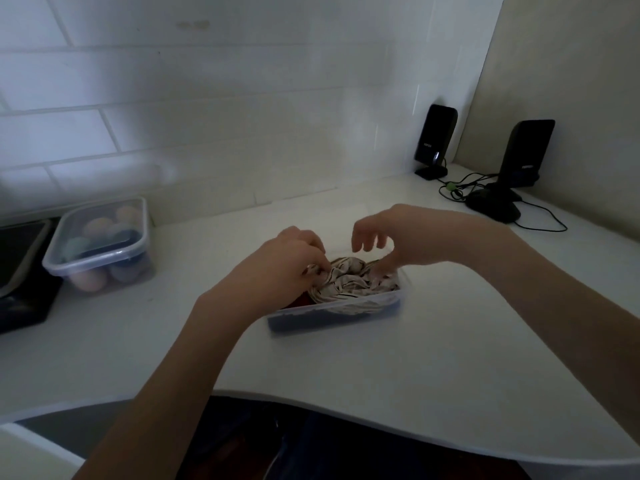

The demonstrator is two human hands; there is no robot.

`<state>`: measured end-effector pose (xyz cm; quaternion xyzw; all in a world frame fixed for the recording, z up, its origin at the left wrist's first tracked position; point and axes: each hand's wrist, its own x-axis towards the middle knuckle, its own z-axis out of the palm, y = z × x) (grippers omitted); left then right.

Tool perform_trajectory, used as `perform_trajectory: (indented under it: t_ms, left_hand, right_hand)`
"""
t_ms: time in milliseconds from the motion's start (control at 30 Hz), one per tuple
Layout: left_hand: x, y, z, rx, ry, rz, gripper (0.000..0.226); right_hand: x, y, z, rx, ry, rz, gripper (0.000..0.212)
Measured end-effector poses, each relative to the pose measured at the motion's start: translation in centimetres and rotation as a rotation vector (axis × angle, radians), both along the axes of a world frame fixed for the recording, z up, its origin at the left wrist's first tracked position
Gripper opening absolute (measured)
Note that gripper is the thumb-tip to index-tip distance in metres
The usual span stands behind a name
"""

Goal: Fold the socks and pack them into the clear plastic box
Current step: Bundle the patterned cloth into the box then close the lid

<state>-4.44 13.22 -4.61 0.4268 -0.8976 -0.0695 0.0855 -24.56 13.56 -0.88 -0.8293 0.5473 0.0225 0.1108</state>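
Striped socks (343,282) sit bunched atop the clear plastic box (332,315) mid-counter, w/ dark items under. Left hand (284,261) pinches the fabric's left edge; right hand (398,240) has fingers curled, tips poking into the right side. Best to tuck edges below the rim evenly, pressing down w/o tipping the box.

Small pale marks on both black speakers (435,138) at the table's far right corner are too blurred to read
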Motion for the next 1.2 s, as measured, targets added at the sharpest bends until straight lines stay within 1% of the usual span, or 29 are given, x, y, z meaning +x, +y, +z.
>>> perform_trajectory:
  t_ms: [67,133,267,433,500,567,633,667,700,733,800,867,1000,1100,1200]
  left_hand:
    - [0.0,0.2,0.2,-0.053,-0.002,0.032,0.027]
    - [0.0,0.2,0.1,-0.031,-0.025,0.06,0.028]
    - [-0.3,0.3,-0.6,0.065,-0.111,0.111,0.029]
    - [-0.9,-0.3,-0.6,0.101,-0.167,0.125,0.034]
    - [-1.0,-0.4,-0.4,0.116,-0.17,0.128,0.035]
    - [-0.7,-0.4,-0.3,0.148,-0.138,0.134,0.035]
    - [-0.3,-0.2,0.0,0.182,-0.094,0.135,0.036]
    - [-0.3,-0.1,0.1,0.178,-0.066,0.138,0.038]
    - [-0.4,0.1,0.1,0.155,-0.047,0.146,0.04]
    - [-0.5,0.4,0.1,0.113,-0.053,0.159,0.041]
    - [-0.9,0.7,-0.2,0.0,-0.141,0.188,0.04]
    - [-1.1,0.7,-0.7,-0.012,-0.175,0.215,0.041]
    - [-1.1,0.0,-1.3,0.078,-0.168,0.194,0.045]
    - [-1.3,-0.4,-1.1,0.13,-0.156,0.177,0.044]
    - [-0.9,-0.7,-1.0,0.18,-0.108,0.162,0.045]
  right_hand:
    - [0.9,0.3,-0.1,-0.042,-0.03,0.052,0.042]
    - [1.6,0.5,-0.7,-0.026,-0.009,0.08,0.045]
    - [2.5,0.5,-2.5,-0.03,0.108,0.112,0.045]
    - [3.2,-0.5,-2.6,0.002,0.24,0.163,0.05]
    - [3.2,-0.7,-2.7,-0.001,0.263,0.162,0.05]
    - [2.7,-0.5,-2.4,0.055,0.197,0.141,0.052]
    - [1.6,-0.2,-1.8,0.144,0.02,0.055,0.057]
    - [1.2,0.0,-1.5,0.155,-0.04,0.015,0.059]
    - [0.9,0.1,-1.4,0.136,-0.057,-0.005,0.059]
    - [0.9,0.3,-1.4,0.085,-0.026,-0.011,0.058]
    - [1.1,0.6,-1.9,-0.042,0.103,-0.002,0.056]
    - [1.2,0.8,-2.3,-0.098,0.18,0.01,0.054]
    - [1.7,0.9,-2.0,-0.03,0.238,0.007,0.051]
    - [2.5,0.5,-1.8,0.043,0.376,0.009,0.057]
    - [2.8,-0.2,-2.0,0.096,0.42,0.006,0.061]
